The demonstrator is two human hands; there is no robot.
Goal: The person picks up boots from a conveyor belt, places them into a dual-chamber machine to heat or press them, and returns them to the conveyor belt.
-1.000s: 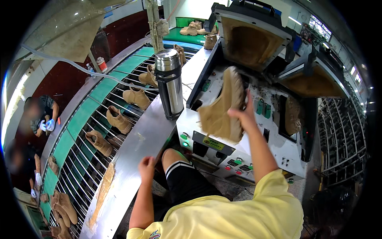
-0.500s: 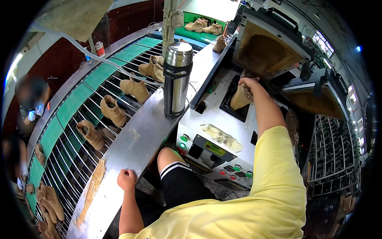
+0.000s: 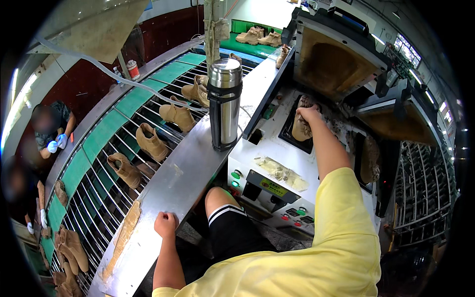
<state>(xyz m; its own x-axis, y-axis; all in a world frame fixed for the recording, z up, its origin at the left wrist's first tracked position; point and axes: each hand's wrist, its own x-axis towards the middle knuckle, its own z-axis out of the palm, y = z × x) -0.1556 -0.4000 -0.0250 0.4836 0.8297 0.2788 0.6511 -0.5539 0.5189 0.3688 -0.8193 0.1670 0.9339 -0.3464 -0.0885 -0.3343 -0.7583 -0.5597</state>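
Note:
My right hand [image 3: 310, 115] grips a tan shoe [image 3: 301, 127] by its side, over the dark recess [image 3: 308, 145] in the top of a white machine [image 3: 247, 156]. The shoe lies lengthwise there, and my fingers hide part of it. Above it stands a raised lid [image 3: 332, 59] with a brown, worn inner pad. My left hand [image 3: 166, 224] is closed in a loose fist at the edge of the metal table [image 3: 163, 188], with nothing visible in it. A second shoe [image 3: 369, 159] sits in the machine's right-hand recess, under another raised lid [image 3: 398, 116].
A steel flask [image 3: 225, 104] stands on the table beside the machine. Left of it, tan boots [image 3: 151, 142] rest on a metal-rod conveyor [image 3: 101, 198] with a green strip. Two people [image 3: 52, 128] are at the far left. A rack [image 3: 425, 193] stands at the right.
The shoe in my right hand has turned from a steep tilt to lying flatter over the recess. My left hand stays closed at the table edge. The view has shifted slightly.

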